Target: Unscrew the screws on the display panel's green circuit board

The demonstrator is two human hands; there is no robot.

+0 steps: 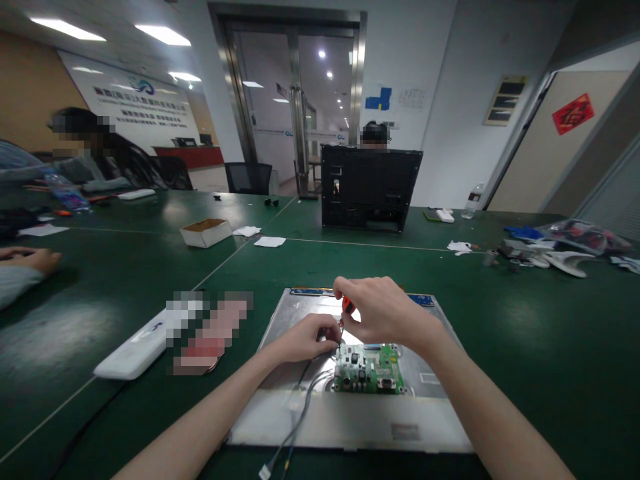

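A silver display panel (360, 419) lies flat in front of me with a green circuit board (369, 369) on its back. My right hand (383, 308) is closed around the red-and-black handle of a screwdriver (348, 305), held upright with its shaft pointing down at the board's upper left corner. Beside that corner, my left hand (315, 335) has its fingers pinched together near the screwdriver's tip; what they hold, if anything, is hidden. Grey cables (301, 417) run from the board's left side toward the table's near edge, ending in a white connector (265, 472).
Left of the panel lie a long white device (135, 347) and a blurred reddish object (213, 337). Farther off are an open box (206, 233) and a black monitor housing (370, 187). Another person's hand (35, 260) rests at left. Assorted parts (545, 253) lie at right.
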